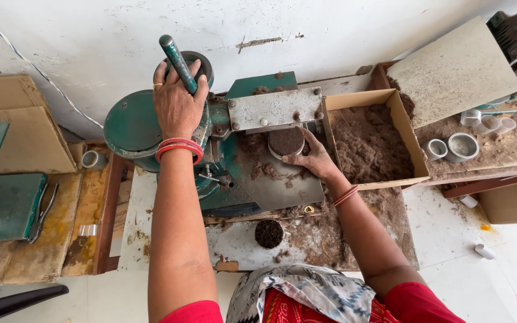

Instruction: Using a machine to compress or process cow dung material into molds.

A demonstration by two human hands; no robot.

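**Fingers close under the press plate**

Cardboard sheets (19, 119) lean against the wall at the upper left of the frame, above a green tray (10, 203) with pliers (43, 212) beside it and a tape roll (93, 160) just to the right.

Left of centre, the left hand (176, 104) is clenched around the green lever (178, 63) of the green hand press (151, 131). At centre, the right hand (315, 160) grips the filled round cup (286, 142), which sits on the press's metal bed right below the grey steel plate (275, 109). The judged risk is a pinch: if the lever comes down while those fingers lie beside the cup, the plate could catch them. Loose brown fibre on the bed could also let the cup slide off centre and spill.

Lower centre, a second filled cup (268, 233) rests on the littered bench. To the right, an open cardboard box (411, 143) of brown fibre crowds the right wrist and narrows the way out. Farther right, empty white cups (461, 146) stand on a dusty shelf below a tilted grey board (453, 72).
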